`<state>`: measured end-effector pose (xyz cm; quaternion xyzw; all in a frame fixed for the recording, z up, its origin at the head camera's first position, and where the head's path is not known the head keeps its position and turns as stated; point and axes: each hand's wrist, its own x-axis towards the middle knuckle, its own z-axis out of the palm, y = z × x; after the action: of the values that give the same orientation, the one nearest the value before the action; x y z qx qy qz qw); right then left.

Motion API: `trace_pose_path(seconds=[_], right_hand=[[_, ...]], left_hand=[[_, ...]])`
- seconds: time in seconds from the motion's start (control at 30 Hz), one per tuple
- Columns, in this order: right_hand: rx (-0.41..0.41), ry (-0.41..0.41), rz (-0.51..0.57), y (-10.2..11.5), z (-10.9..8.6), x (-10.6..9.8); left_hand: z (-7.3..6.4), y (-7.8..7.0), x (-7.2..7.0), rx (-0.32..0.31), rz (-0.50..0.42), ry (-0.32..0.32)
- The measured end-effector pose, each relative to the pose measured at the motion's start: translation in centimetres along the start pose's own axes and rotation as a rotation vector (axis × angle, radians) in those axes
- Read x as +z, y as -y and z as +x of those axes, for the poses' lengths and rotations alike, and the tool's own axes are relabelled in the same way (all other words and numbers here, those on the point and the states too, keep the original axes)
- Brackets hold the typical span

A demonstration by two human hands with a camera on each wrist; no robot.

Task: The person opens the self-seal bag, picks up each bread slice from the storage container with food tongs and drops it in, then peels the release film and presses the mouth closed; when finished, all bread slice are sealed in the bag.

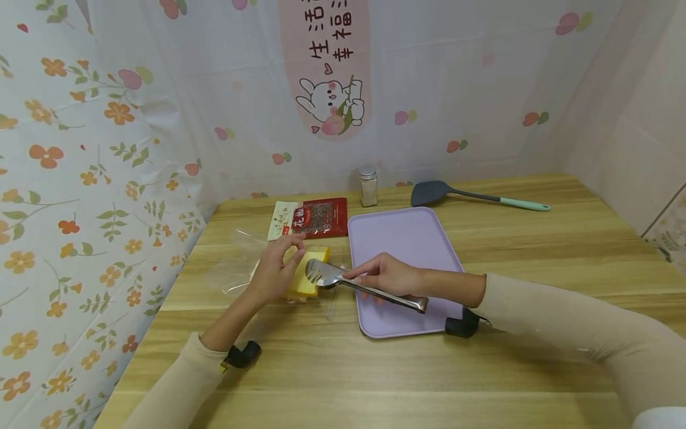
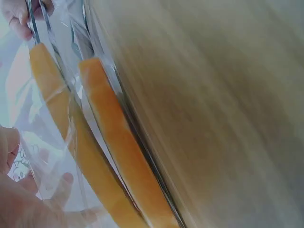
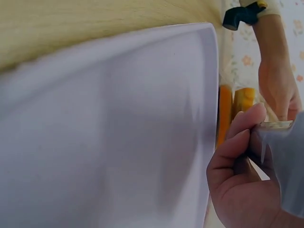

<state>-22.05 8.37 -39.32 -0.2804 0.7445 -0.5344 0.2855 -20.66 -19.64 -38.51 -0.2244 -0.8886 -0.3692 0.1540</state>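
Yellow bread slices (image 1: 300, 280) with orange-brown crusts lie in a clear plastic bag (image 1: 230, 277) left of the lilac tray (image 1: 399, 238). In the left wrist view two slices (image 2: 126, 156) show edge-on, one over the other, slightly apart. My left hand (image 1: 274, 271) pinches the bag's film beside the bread; part of its fingers shows through the plastic (image 2: 42, 175). My right hand (image 1: 393, 275) grips metal tongs (image 1: 370, 289) over the tray's left edge. The slotted head of the tongs overlaps the right end of the top slice in the head view.
Behind the bread lies a red and cream spice packet (image 1: 316, 217). A glass jar (image 1: 368, 187) with a silver lid stands behind the tray. To the back right lies a dark spatula (image 1: 461, 193) with a mint handle. A printed cloth (image 1: 455, 77) hangs along the table's back edge.
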Motion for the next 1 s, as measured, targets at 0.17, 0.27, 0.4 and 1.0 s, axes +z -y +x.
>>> trace_pose_path(seconds=[0.17, 0.27, 0.4, 1.0], right_hand=[[-0.003, 0.007, -0.018, 0.2, 0.0, -0.2], [0.013, 0.016, -0.032, 0.5, -0.3, -0.5], [0.035, 0.043, -0.049, 0.6, -0.7, -1.1], [-0.006, 0.139, -0.08, 0.6, -6.9, -5.1]], left_hand=[[0.0, 0.2, -0.1, -0.01, 0.067, 0.004], [0.2, 0.6, -0.2, -0.009, 0.109, 0.017], [0.4, 1.2, -0.3, -0.029, 0.105, 0.063], [0.9, 0.9, -0.6, -0.087, 0.068, 0.135]])
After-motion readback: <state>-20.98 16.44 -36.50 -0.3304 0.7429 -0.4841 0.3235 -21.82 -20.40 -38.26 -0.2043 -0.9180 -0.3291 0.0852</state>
